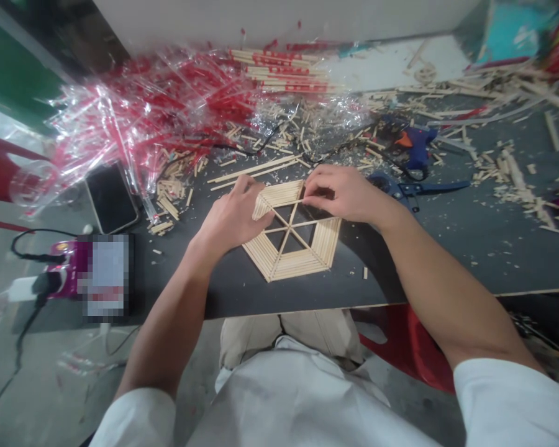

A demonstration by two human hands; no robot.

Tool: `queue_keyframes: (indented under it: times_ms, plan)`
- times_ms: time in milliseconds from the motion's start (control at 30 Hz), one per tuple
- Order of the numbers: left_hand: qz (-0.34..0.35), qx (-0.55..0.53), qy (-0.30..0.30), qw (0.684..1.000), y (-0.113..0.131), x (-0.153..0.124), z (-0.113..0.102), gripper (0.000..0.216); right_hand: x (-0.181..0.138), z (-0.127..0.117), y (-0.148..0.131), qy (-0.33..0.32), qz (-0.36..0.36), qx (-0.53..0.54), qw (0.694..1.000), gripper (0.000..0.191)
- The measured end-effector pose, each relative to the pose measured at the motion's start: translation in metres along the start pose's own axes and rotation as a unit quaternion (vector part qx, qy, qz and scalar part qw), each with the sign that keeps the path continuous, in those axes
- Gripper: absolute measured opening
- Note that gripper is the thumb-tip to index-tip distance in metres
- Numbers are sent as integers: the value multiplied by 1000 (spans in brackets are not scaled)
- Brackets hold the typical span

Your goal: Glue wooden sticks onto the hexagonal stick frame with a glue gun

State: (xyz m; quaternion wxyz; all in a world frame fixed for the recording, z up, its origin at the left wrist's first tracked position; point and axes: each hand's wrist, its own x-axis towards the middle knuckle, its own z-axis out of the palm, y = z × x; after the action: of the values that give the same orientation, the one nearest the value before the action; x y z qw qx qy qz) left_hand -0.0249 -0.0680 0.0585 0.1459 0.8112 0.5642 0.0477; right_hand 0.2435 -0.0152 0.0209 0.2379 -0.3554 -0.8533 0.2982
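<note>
A hexagonal frame of pale wooden sticks (302,261) lies on the dark table, with several spokes meeting at its centre. Its sides are rows of sticks laid in steps. My left hand (235,214) grips its upper left side, thumb on the inner edge and fingers over the outer rows. At the upper right, my right hand (345,194) pinches a thin wooden stick (299,202) against the frame, near a spoke; most of that piece is hidden by the fingers. Two loose chopsticks (256,172) lie just behind the frame.
Red and clear plastic wrappers (168,105) pile up at the back left, beside wrapped chopsticks (289,71). Blue cutters (400,186) and a blue glue gun (419,149) lie to the right among stick offcuts. A phone (112,197) and purple power strip (69,267) are at left.
</note>
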Motion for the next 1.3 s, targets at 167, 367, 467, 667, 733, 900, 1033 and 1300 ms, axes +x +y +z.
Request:
queue_keyframes:
  times_ms: [167, 367, 467, 667, 733, 900, 1033, 1300]
  plan:
    - [-4, 8, -7, 1000, -1, 0, 0, 54, 1, 1, 1, 0, -5, -5, 1000, 22]
    - [19, -4, 9, 1000, -1, 0, -1, 57, 0, 1, 1, -5, -17, -24, 1000, 22]
    - [31, -7, 12, 999, -1, 1, -2, 54, -1, 1, 1, -8, -20, -35, 999, 20]
    - [80, -20, 59, 995, -2, 3, 5, 33, 0, 0, 0, -12, -31, -40, 999, 17]
    - [84, -26, 72, 994, -2, 4, 10, 30, 1, 0, -1, -10, -31, -41, 999, 18]
    - [65, -33, 96, 993, 2, 5, 19, 28, 1, 1, -1, -11, -30, -43, 999, 19]
    - [73, -39, 130, 988, 4, 11, 26, 22, 1, 1, -2, -13, -27, -48, 998, 19]
    - [158, -48, 190, 968, -1, 20, 42, 17, 2, 1, -10, -21, 11, -51, 998, 16]
